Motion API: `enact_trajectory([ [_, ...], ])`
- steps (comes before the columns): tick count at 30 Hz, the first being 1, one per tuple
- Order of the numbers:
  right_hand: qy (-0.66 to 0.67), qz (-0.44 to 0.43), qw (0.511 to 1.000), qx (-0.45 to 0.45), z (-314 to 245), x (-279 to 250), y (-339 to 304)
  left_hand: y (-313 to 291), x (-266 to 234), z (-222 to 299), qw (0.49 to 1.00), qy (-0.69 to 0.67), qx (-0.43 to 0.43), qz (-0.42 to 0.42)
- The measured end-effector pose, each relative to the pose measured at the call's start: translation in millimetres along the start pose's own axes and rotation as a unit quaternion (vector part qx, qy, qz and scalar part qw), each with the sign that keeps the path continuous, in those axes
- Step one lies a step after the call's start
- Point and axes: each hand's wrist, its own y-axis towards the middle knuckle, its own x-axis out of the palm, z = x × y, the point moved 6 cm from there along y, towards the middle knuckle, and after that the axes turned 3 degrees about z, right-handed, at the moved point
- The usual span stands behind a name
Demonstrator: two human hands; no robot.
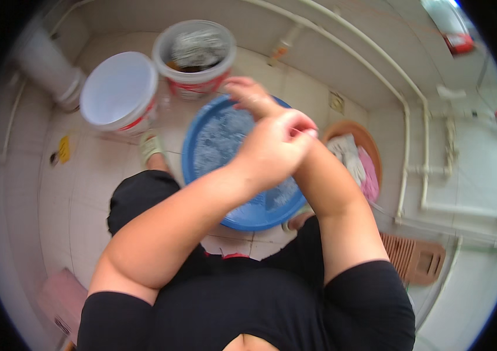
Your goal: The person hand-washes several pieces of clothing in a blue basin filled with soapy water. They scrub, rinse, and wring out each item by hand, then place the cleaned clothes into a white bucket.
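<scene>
My left hand (269, 149) is closed around my right wrist, its fingertips showing on the far side. My right hand (251, 96) sticks out above it with loosely spread fingers and holds nothing. Both hands hover over a round blue basin (193, 161) of foamy water (219, 137) on the tiled floor between my knees. My forearms cross in front of the basin and hide its near right part.
An empty white bucket (117, 90) and a second white bucket (196, 52) with grey contents stand behind the basin. A brown basin (368, 137) of white and pink laundry (354, 161) sits right, a brown washboard (415, 257) nearer. White pipes (403, 117) run along the wall.
</scene>
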Motion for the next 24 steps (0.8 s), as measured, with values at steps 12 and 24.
enact_trajectory([
  [12,-0.181,0.244,0.946,0.115,282.2,-365.6,-109.8,12.8,51.0,-33.8,0.964,-0.121,-0.231,-0.046],
  [24,-0.424,0.459,0.745,0.233,384.3,-450.2,-212.8,34.0,107.8,-103.2,0.9,-0.163,-0.404,-0.033],
])
